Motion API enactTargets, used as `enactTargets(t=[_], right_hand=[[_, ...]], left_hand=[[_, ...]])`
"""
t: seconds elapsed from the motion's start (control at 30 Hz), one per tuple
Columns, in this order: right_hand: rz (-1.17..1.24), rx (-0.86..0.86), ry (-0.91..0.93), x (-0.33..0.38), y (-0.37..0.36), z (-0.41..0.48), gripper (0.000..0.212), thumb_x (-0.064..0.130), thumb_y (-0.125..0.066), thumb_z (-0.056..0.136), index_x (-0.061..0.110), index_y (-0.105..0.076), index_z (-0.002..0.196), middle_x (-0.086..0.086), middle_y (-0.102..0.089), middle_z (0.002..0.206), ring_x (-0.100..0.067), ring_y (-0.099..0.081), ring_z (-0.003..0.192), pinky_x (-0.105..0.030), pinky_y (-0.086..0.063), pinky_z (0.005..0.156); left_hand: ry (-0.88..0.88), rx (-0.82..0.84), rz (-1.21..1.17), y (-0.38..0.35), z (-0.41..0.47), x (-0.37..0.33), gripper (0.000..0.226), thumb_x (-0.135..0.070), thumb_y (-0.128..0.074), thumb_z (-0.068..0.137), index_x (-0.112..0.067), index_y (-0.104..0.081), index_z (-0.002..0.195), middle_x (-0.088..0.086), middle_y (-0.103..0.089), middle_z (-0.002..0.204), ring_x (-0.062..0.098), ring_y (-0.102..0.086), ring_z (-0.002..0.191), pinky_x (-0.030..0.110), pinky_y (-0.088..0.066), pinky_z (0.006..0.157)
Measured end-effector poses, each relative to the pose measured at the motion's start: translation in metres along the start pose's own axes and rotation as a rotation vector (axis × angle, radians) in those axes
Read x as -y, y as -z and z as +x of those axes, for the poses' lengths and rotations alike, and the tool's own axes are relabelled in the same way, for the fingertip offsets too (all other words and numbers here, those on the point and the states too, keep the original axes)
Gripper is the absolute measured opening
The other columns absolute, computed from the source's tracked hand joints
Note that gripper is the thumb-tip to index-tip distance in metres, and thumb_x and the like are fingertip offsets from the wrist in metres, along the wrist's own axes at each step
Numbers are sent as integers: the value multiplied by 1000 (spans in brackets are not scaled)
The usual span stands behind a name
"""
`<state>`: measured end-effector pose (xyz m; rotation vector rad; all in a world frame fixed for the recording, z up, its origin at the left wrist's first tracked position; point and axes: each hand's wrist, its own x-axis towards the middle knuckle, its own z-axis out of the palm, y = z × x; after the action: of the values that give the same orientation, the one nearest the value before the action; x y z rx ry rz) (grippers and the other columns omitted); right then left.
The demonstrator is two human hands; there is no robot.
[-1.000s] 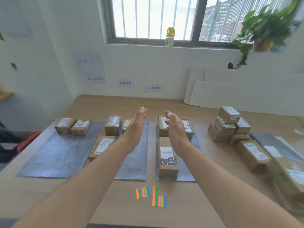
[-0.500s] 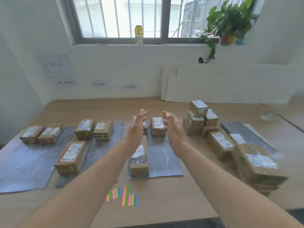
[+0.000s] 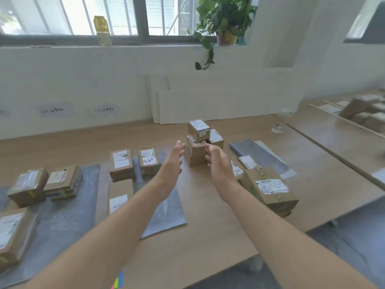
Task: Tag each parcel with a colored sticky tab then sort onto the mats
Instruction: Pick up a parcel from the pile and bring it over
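Both my hands reach forward over the wooden table, palms facing each other, holding nothing. My left hand (image 3: 171, 163) and my right hand (image 3: 218, 163) flank a stack of small cardboard parcels (image 3: 195, 149) with white labels, without touching it. Grey mats (image 3: 164, 207) lie to the left with several parcels (image 3: 121, 166) on them; some carry coloured tabs. A strip of coloured sticky tabs (image 3: 118, 281) shows at the bottom edge. A larger parcel (image 3: 268, 188) lies right of my right wrist.
White boards (image 3: 218, 101) lean on the back wall. A folded grey mat (image 3: 260, 157) lies beyond the larger parcel. A glass (image 3: 281, 124) stands at the back right by a table seam. A plant and a bottle sit on the windowsill.
The view has swung right and closer. My two hands have moved from over the middle mat toward the stack of parcels on the right, staying apart and holding nothing.
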<state>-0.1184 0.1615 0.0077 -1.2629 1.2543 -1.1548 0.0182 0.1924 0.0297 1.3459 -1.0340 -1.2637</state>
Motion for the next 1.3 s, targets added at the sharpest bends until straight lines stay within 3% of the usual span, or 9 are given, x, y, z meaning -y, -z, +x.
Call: enactTargets(t=[0.2,0.37,0.7,0.8,0.97,1.13,1.17,1.23,1.3], right_hand=[[25,-143,-48,-19,18,24,26,43,-42,101,39,-66,109,23,-65,110,-5,-60,115,-39,-46,110],[-23,-230,-99,-33,36,39,54,56,-38,86,33,-67,125,22,-63,120,-7,-58,122,-43,-44,113],[18,-335,-159,-56,115,54,38,57,-41,85,41,-68,107,17,-64,124,-11,-58,125,-45,-43,113],[50,-340,-181,-63,146,63,26,45,-44,94,36,-68,102,-2,-66,124,-23,-62,120,-49,-45,111],[26,-294,-219,-82,198,85,50,52,-42,85,30,-69,121,8,-64,134,-12,-56,130,-42,-42,115],[27,-269,-275,-107,245,98,39,51,-46,88,33,-74,109,15,-70,120,-5,-61,120,-40,-46,110],[18,-267,-281,-113,254,101,33,47,-46,94,34,-75,104,20,-70,113,-1,-61,115,-35,-47,106],[-2,-270,-286,-127,274,106,31,38,-43,102,36,-74,98,30,-62,103,11,-55,102,-23,-45,91],[-35,-283,-312,-143,289,113,31,38,-44,103,33,-74,105,26,-62,105,8,-55,101,-22,-44,84]], left_hand=[[40,95,21,-19,48,12,56,-57,-27,103,-28,-45,148,1,-41,155,22,-36,143,46,-25,121],[48,159,24,-43,75,19,54,-54,-29,104,-26,-49,144,0,-49,146,19,-41,139,44,-26,121],[149,255,57,-125,100,43,54,-55,-30,103,-27,-48,146,1,-46,149,21,-36,142,45,-24,122],[157,253,72,-153,107,50,53,-64,-33,99,-35,-52,138,-2,-49,147,20,-37,142,47,-22,122],[208,222,92,-201,123,70,53,-60,-30,101,-33,-49,143,-1,-45,150,23,-35,143,47,-23,122],[278,157,71,-250,129,95,53,-55,-27,104,-31,-41,148,-1,-40,156,20,-34,145,43,-22,122],[290,139,62,-259,130,100,49,-54,-27,104,-33,-44,144,-5,-44,151,18,-38,141,41,-23,121],[332,89,45,-276,134,109,34,-50,-24,106,-38,-54,116,-15,-58,118,13,-51,118,35,-31,110],[360,53,31,-289,136,115,29,-48,-23,108,-38,-49,103,-19,-52,95,10,-48,103,31,-32,99]])
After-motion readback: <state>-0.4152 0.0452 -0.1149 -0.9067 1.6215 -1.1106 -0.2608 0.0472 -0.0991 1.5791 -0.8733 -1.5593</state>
